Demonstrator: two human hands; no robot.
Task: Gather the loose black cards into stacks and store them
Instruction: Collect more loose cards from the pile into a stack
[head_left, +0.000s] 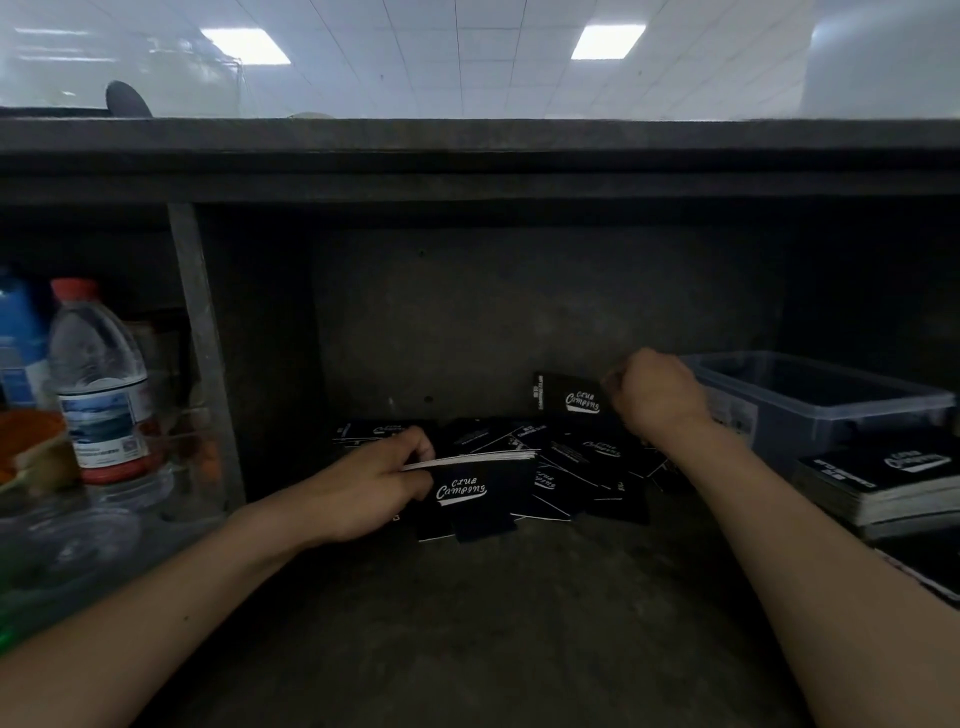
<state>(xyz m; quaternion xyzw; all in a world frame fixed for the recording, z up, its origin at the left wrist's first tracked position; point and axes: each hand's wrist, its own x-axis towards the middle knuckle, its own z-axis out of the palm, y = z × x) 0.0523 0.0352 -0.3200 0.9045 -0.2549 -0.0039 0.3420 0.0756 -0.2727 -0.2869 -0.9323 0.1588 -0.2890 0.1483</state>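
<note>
Left hand: I see the left hand (384, 483) at the near left edge of the heap. Its fingers and thumb are curled round a thin bundle of cards (483, 457).
Bundle: it is held about level, just above the heap, and its white edges face me.
Right hand: the right hand (657, 395) is raised over the back right part of the heap. Its fingers are curled and pinch 1 single card (566, 397) by its right side.
Single card: it is lifted clear of the heap, in front of the dark back wall. Its white "Club Camping" print is turned toward me.
Loose cards: the loose cards (587, 462) lie in an untidy, overlapping heap on the dark work surface (467, 623), between my 2 hands and close to the back wall.
Doubtful point: the printed card (462, 493) just under the bundle may be the bundle's front face or the top of the heap. In this dim light I cannot tell which.
Finished stack: 1 thick, neat finished stack (878, 488) sits on the right with its print up, apart from the heap.
Bin: a clear plastic bin (831, 410) stands just behind that stack, to the right of the right hand.
Left side: a water bottle (101, 384) with a red cap stands upright, to the left of a grey post (200, 338).
</note>
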